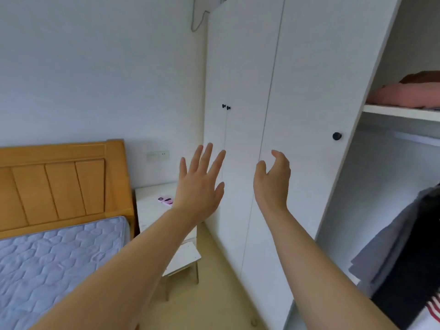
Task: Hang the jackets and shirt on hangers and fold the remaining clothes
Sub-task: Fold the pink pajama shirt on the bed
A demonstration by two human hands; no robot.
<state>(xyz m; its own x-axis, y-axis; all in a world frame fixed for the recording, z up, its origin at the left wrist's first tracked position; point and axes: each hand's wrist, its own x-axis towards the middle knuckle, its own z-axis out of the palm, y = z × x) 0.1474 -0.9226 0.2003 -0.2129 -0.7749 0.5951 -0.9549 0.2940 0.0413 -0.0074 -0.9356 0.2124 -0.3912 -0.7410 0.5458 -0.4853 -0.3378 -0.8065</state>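
1. Both hands are raised and hold nothing. The left hand is flat with its fingers spread, and the right hand has loosely curled fingers and thumb. They hover in front of the closed wardrobe doors; I cannot tell whether they touch them.
2. To the right, in the wardrobe's open section, grey and black garments hang close together. A red-and-white striped piece shows at the lower edge. The hangers themselves are out of sight.
3. Above them, the shelf carries a pink folded pile, with a brown piece on or behind it.
4. Well apart on the left, the bed shows its quilted mattress. Beside it, a nightstand holds a small pink object.
5. Every garment in view is either hung or stacked, so the task looks finished or nearly so. Anything left would lie outside this view.
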